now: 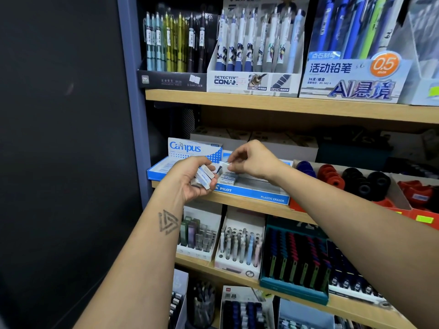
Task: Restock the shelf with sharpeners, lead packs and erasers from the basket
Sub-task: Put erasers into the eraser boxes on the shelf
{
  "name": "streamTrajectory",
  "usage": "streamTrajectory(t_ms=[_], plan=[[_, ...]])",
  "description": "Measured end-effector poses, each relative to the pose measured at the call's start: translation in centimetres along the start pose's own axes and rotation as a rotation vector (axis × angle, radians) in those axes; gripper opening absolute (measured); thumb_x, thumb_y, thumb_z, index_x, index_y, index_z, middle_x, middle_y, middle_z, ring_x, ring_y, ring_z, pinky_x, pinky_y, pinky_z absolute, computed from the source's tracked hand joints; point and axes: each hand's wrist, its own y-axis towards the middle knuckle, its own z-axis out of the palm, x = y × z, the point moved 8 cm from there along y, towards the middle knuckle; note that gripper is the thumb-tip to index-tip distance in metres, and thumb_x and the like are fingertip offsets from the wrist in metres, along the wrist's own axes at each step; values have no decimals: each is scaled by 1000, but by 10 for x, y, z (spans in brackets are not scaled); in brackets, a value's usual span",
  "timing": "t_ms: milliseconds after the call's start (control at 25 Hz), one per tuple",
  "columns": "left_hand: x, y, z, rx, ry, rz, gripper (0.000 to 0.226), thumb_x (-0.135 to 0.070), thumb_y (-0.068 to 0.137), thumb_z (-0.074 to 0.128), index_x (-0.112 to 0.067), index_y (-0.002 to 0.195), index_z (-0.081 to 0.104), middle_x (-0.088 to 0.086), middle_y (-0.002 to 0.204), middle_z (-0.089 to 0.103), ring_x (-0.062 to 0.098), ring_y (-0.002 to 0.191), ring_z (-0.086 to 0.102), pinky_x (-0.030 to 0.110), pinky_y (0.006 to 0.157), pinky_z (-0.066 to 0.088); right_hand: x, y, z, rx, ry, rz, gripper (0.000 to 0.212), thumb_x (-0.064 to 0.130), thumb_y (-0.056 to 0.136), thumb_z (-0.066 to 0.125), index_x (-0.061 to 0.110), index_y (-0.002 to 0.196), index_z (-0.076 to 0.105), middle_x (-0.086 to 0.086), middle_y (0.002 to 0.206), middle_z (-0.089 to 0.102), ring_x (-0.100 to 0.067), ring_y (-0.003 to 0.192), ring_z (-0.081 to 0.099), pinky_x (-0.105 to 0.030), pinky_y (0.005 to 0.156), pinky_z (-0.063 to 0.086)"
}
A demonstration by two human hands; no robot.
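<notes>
Blue-and-white erasers [204,176], about three though the stack is partly hidden, sit clamped in the curled fingers of the left hand [193,178], just in front of the shelf's [247,202] front edge near its left end. Their long axes run from upper left down to lower right. The right hand [252,160] pinches one more eraser [224,165] between thumb and fingertips, above the blue Pilot tray [251,194]. Two or three erasers lie flat inside that tray. Behind its left end stands one Campus box [190,148].
</notes>
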Motion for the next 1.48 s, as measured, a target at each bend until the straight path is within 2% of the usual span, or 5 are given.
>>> streamTrajectory(t_ms=[520, 680, 920, 1280, 1480], plan=[[-3, -10, 6, 95, -124, 25, 20, 1, 95, 47, 11, 111, 54, 36, 107, 64, 35, 72, 71, 29, 51, 58, -14, -6, 18, 73, -3, 282, 8, 2, 80, 76, 6, 87, 77, -11, 90, 75, -20, 84, 70, -35, 80, 62], [-6, -13, 7, 124, -110, 49, 20, 0, 96, 49, 10, 109, 60, 31, 101, 66, 37, 80, 70, 30, 55, 60, 9, -11, 14, 94, 414, 82, 28, -9, 80, 66, 10, 99, 76, -17, 102, 72, -16, 82, 64, -32, 76, 55], [-12, -11, 2, 41, -20, 116, 23, -1, 92, 60, 7, 114, 61, 24, 95, 68, 32, 72, 71, 33, 53, 59, 21, -17, 16, 80, 360, -47, 28, 3, 76, 83, 8, 102, 74, -7, 89, 76, -11, 74, 70, -24, 79, 58], [-15, -6, -16, -92, 102, 143, 19, -1, 90, 58, 7, 106, 64, 22, 84, 72, 26, 61, 69, 26, 48, 55, -16, -16, 11, 122, 187, 307, 16, 3, 75, 84, 7, 88, 75, -9, 81, 71, -16, 69, 68, -22, 59, 55], [-9, -5, -9, -77, 150, 129, 22, 0, 88, 60, 10, 108, 63, 24, 89, 74, 29, 63, 70, 28, 48, 55, -23, -19, 20, 126, 372, 359, 10, -4, 79, 78, 2, 88, 78, -13, 90, 77, -19, 83, 72, -26, 76, 60]])
